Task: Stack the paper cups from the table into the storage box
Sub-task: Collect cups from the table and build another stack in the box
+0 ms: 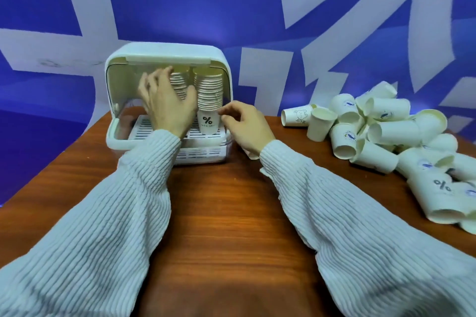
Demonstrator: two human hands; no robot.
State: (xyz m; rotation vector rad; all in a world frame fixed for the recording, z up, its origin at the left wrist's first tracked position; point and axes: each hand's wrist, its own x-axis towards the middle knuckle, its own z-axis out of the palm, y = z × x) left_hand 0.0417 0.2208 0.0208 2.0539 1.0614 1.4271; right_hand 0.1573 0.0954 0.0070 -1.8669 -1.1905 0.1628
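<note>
Paper cups: two nested stacks stand upright on the slatted tray inside the storage box (116, 121), lid flipped up. Right stack (210, 100) nearly reaches the roof, bottom cup printed with a % mark; left stack (179, 82) sits just beside it, mostly hidden. Left hand (167, 103) is spread open, fingers splayed across the front of the left stack, thumb toward the right one. Steadying it rather than gripping, as far as I can tell. Right hand (244, 123) is half-curled, fingertips touching or just beside the lower side of the right stack; real contact unclear. Loose pile of cups (381, 131) lies on its sides at the right of the table (226, 201), well apart from the box. Handling: thin-walled paper, near weightless, crushes easily if squeezed mid-wall. Tall stacks look top-heavy and tip-prone. Take loose ones near the rolled rim or base, where they should be stiffest; move stacks from low down with a second hand guarding the top. Headroom is nearly gone on the right stack.
</note>
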